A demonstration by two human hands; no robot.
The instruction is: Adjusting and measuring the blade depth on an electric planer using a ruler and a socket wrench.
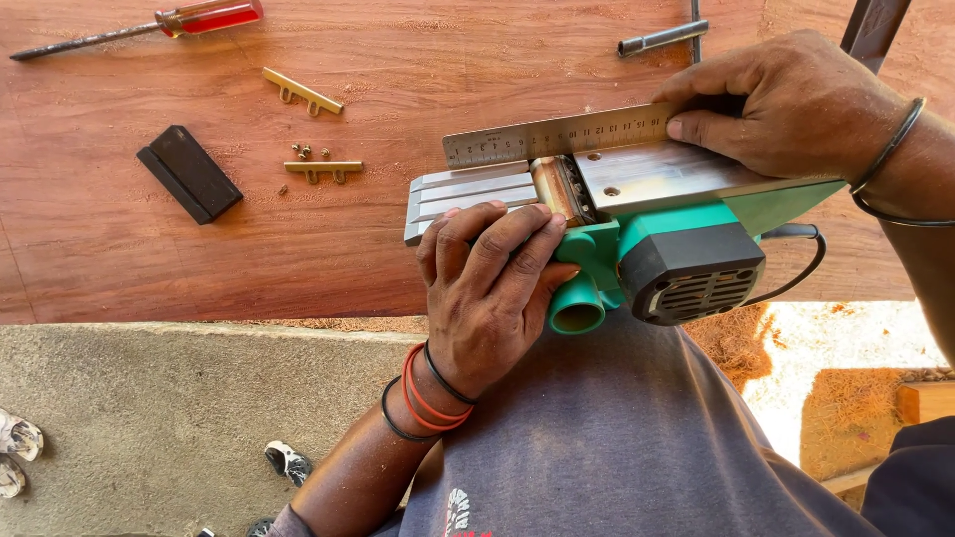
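With the green electric planer [637,234] turned sole-up at the wooden board's [199,259] near edge, my left hand [492,288] grips its body, fingers curled closed, while my right hand [786,99] presses a steel ruler [557,134] on edge across the sole. I judge this a blade-height check; next calls for steady sighting.

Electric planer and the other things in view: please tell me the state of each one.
Electric planer: upside down, sole up, gripped by left hand.
Steel ruler: on edge along the sole, pressed by right hand.
Screwdriver: lying flat, untouched.
Brass brackets: loose on the board.
Black block: lying flat.
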